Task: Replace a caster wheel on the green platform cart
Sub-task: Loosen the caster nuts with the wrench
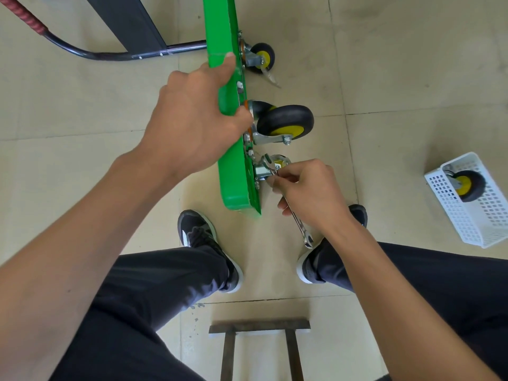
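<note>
The green platform cart is standing on its edge on the tiled floor, its underside facing right and its near end resting between the person's shoes; the left hand is gripping the deck's upper edge, fingers curled over it, steadying the whole thing. The right hand is clamped round a silver wrench, whose far head is sitting at the bracket of the near caster, close against the deck; whether it is seated squarely on a nut I cannot tell, since the fingers are covering it. Just beyond is a large black caster wheel with a yellow hub, and a smaller one is sitting at the far end. Well off to the right a white basket is lying with a spare wheel inside, presumably the replacement or the one taken off.

The step looks to be working a mounting bolt at that near bracket; to do it well, the wrench head should be pushed fully onto the nut before any pull, the handle swung in short arcs because the shoe and floor are crowding it, and the left hand should be bracing hard against the turn so the cart isn't tipping or sliding; slipping off could round the nut or skin the knuckles on the bracket.
</note>
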`<state>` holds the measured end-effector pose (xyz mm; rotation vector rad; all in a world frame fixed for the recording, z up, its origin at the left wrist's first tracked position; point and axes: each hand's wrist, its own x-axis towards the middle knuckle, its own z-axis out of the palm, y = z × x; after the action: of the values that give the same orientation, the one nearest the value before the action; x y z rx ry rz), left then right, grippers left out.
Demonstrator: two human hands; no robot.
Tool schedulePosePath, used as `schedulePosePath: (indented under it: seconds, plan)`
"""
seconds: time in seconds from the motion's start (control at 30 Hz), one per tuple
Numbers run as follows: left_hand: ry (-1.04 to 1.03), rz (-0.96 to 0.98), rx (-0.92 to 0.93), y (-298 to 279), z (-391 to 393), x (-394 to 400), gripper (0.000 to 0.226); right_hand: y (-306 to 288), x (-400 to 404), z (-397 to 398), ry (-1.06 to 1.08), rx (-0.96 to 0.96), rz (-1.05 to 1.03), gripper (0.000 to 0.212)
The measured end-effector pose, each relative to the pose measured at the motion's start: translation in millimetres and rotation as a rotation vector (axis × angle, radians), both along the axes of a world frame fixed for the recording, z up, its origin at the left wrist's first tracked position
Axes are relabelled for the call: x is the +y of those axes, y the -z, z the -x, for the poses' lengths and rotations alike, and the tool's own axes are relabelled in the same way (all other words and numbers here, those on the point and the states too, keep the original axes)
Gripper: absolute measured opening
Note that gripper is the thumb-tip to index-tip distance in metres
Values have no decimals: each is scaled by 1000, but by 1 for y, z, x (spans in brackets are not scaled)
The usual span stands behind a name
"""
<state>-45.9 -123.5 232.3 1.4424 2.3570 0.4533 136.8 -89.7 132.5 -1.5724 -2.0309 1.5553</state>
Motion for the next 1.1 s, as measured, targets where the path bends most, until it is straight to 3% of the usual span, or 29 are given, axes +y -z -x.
schedulePosePath:
  seconds: [0.2, 0.67, 1.1]
  plan:
    - [-52, -11, -88, -3, -2, -2, 72, -28, -5, -8, 33, 64, 36, 16]
    - [-55, 28, -104, -16, -21, -30, 69, -70, -13, -31, 98, 237, 148, 9]
    - [-13, -25, -156, -9, -59, -66, 70, -89, -21, -44, 98, 324, 314, 23]
